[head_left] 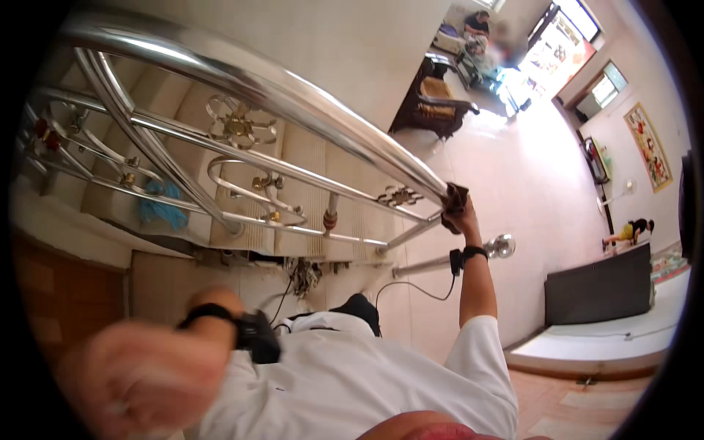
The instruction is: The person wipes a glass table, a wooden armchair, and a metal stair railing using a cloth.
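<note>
A shiny steel handrail (286, 88) runs from the upper left down to the middle of the head view. At its lower end, my right hand (462, 220) is closed around a dark brown cloth (455, 198), which is pressed against the rail. Flower-shaped and curled metal ornaments (238, 128) fill the railing below the handrail. My left hand (147, 378) is raised at the lower left, away from the railing. Motion smears its fingers, so their pose does not show. Each wrist wears a black band with a small dark device.
Pale stair steps (301, 165) lie behind the railing, with a blue plastic bag (163, 205) on one. A steel post with a round knob (501, 246) stands by my right forearm. Beyond are a wooden chair (438, 99), a dark panel (598, 286) and people in the background.
</note>
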Demonstrator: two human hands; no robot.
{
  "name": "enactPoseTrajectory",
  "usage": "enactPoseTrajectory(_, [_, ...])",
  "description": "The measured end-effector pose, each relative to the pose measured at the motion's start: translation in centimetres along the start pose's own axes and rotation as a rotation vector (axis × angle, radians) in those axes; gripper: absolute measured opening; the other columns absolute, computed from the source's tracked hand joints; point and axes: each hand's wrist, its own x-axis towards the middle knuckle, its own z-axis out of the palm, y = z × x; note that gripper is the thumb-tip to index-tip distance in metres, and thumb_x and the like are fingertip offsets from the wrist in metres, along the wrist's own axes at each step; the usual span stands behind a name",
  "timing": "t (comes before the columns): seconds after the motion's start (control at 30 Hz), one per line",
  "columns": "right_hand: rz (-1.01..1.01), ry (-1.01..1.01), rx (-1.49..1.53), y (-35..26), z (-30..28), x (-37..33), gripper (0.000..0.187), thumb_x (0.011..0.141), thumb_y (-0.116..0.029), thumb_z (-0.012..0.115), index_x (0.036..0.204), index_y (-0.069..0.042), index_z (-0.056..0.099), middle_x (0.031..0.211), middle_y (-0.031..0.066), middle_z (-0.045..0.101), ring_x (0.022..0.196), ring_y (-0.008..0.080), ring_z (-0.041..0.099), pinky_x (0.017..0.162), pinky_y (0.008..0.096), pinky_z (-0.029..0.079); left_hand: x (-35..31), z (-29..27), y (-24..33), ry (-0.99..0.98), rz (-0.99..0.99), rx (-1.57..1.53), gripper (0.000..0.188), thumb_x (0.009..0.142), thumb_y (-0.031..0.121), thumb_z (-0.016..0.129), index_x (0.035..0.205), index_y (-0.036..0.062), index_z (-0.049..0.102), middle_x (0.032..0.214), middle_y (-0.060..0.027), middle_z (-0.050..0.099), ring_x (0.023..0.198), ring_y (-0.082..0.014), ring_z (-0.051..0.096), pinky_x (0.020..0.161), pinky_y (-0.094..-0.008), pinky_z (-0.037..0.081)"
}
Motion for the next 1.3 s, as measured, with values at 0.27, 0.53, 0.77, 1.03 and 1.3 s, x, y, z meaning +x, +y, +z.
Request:
enactPoseTrajectory(0.27, [0.418, -0.102, -0.164, 1.1, -1.6, 0.3, 0.055, 0.069, -0.01, 0.073, 0.118, -0.004, 0.047, 0.089, 0.0188, 0.068, 0.076, 0.034, 0.069, 0.066, 0.0411, 0.057, -15.3, 6.0, -8.6, -0.233, -1.576, -0.752, 0.045, 0.097, 0.026, 0.054, 0.113, -0.0156, 0.059, 0.111, -0.0352, 0.059, 0.114, -0.0387, 0.059, 0.092, -0.0447, 0.048])
enactPoseTrajectory(0.53, [0.383, 0.109, -0.342, 13.7, -0.3, -1.8, 0.06, 0.072, -0.021, 0.068, 0.127, -0.011, 0.046, 0.107, 0.0221, 0.064, 0.102, 0.0427, 0.061, 0.09, 0.047, 0.049, -23.1, 16.5, -9.0, 0.387, -1.034, -1.764, 0.085, 0.092, 0.051, 0.053, 0.137, -0.0182, 0.032, 0.142, -0.0332, 0.037, 0.141, -0.0397, 0.025, 0.118, -0.0513, 0.014])
enactPoseTrajectory(0.77, [-0.179, 0.013, -0.205, 0.4, 0.2, 0.4, 0.051, 0.079, -0.004, 0.056, 0.129, -0.009, 0.045, 0.12, 0.0216, 0.055, 0.11, 0.0441, 0.053, 0.09, 0.0484, 0.047, -23.3, 15.6, -10.1, 0.403, -1.064, -1.677, 0.069, 0.1, 0.041, 0.034, 0.13, -0.0204, 0.041, 0.141, -0.0299, 0.04, 0.137, -0.0285, 0.036, 0.118, -0.0346, 0.022])
enactPoseTrajectory(1.03, [0.157, -0.188, -0.236, 6.1, -2.9, -4.0, 0.053, 0.074, -0.006, 0.059, 0.126, -0.003, 0.046, 0.092, 0.0261, 0.066, 0.093, 0.0457, 0.062, 0.08, 0.0505, 0.05, -29.5, 14.3, -10.3, -0.688, -1.573, -1.335, 0.029, 0.094, 0.014, 0.059, 0.119, 0.0001, 0.063, 0.112, -0.0137, 0.068, 0.099, -0.0196, 0.064, 0.089, -0.0307, 0.049])
enactPoseTrajectory(1.3, [0.073, 0.415, 0.18, -3.8, -11.6, -13.2, 0.055, 0.078, -0.004, 0.068, 0.128, -0.001, 0.043, 0.107, 0.0176, 0.062, 0.096, 0.0388, 0.06, 0.093, 0.0445, 0.044, -41.9, -1.1, -16.2, -1.319, -1.708, -0.085, 0.043, 0.092, 0.006, 0.054, 0.134, 0.0059, 0.046, 0.144, -0.0145, 0.043, 0.134, -0.0253, 0.04, 0.111, -0.0373, 0.031])
